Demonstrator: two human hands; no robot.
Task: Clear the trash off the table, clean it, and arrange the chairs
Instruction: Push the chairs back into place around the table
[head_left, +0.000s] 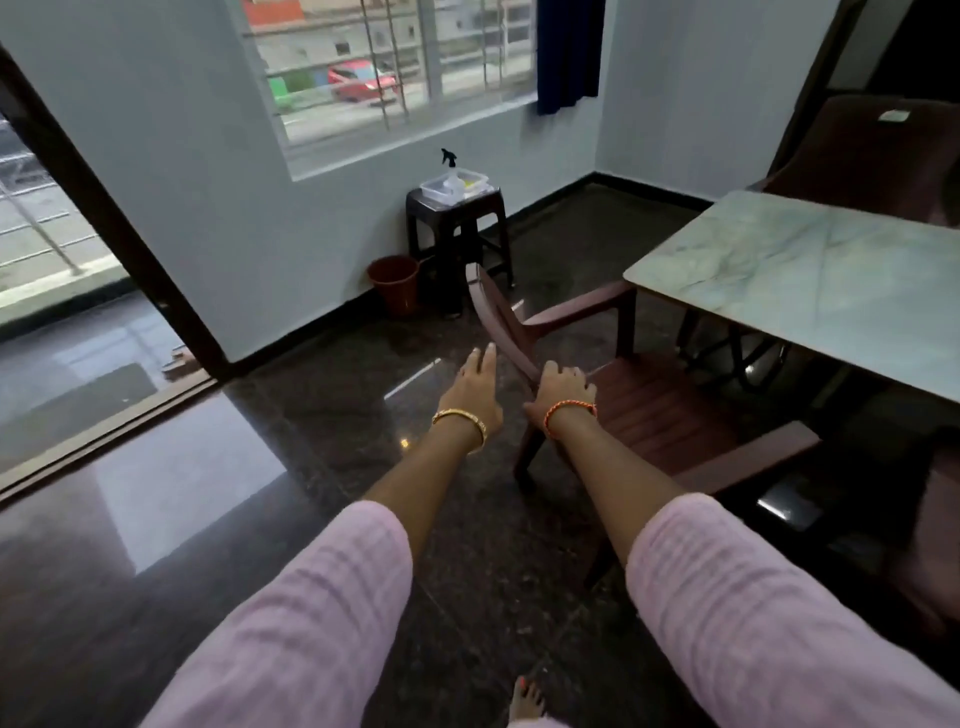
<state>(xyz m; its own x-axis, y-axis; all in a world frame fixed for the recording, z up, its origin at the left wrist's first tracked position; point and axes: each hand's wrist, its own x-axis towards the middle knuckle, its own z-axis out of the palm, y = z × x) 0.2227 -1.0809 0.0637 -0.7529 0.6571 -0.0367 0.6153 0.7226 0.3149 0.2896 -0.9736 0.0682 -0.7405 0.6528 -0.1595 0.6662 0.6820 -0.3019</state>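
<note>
The right hand (563, 387) curls over the backrest of the dark brown plastic armchair (660, 410) beside the pale marble-topped table (810, 280); the left hand (475, 387) reaches flat-fingered, holding nothing. Chair arranging seems underway; next, likely a two-handed push under the table.

Far side of table (810, 270) and second chair (862, 156) cropped by right edge; tray (456, 186) contents on stool (457, 228) too small to identify; left hand (475, 387) blurred.

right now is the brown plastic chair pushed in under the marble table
Partly: the brown plastic chair has its seat front under the marble table edge; the backrest stays out.
</note>
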